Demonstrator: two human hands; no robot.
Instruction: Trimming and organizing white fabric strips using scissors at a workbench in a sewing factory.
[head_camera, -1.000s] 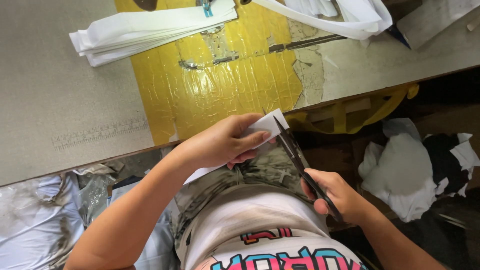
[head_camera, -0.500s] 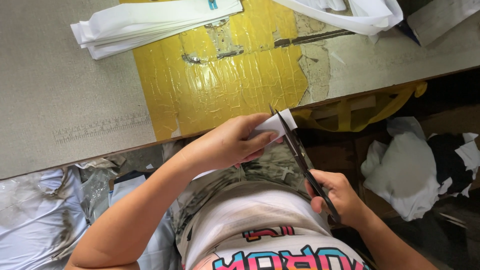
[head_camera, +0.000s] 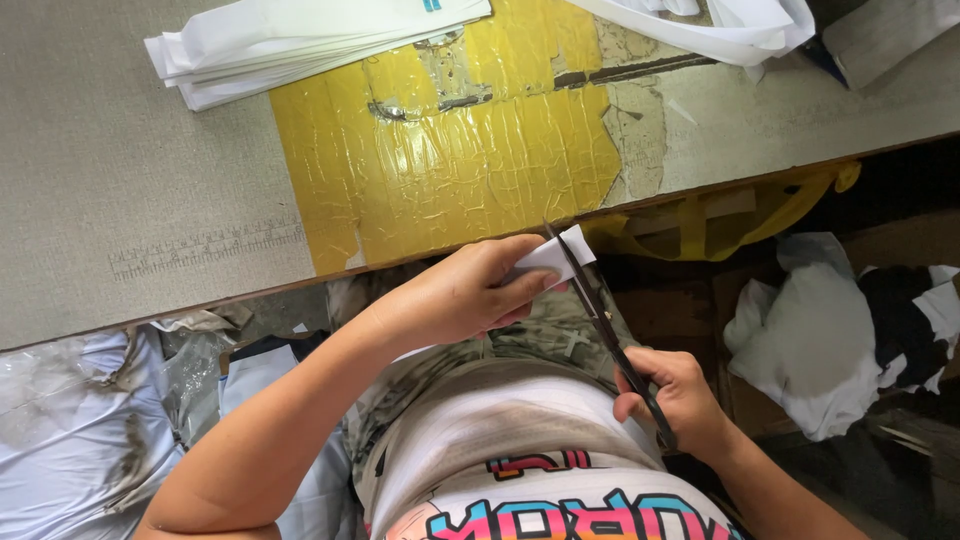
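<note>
1. Change since the earlier frame: the left hand (head_camera: 470, 293) and its white fabric piece (head_camera: 548, 262) have stayed just off the table edge, in front of the torso; the scissors (head_camera: 603, 322) remain set against the piece's right edge, blades barely shifted.
2. Hidden or unclear: most of the white fabric piece lies under the left palm and fingers, with only one corner showing near the blades. The scissor handles are buried in the right hand (head_camera: 672, 398), so the loops cannot be made out. Whether the blades are actually biting the cloth cannot be told.
3. Left hand: curled over, palm down, fingers closed in a pinch on the fabric piece; the forearm runs up from the lower left.
4. Right hand: closed round the scissor handles, low and to the right, knuckles up, blades pointing up and leftward toward the fabric.
5. Table (head_camera: 130, 180): grey top, just beyond the hands, with a patch of yellow tape (head_camera: 460, 170) wrinkled and partly peeled.
6. Stack of white folded fabric (head_camera: 290, 40): far left of the table top, cut off by the upper edge.
7. More white cloth (head_camera: 720, 20): top right, cut off by the frame.
8. Heap of white and dark rags (head_camera: 850, 330): on the floor to the right, well apart from the hands.
</note>
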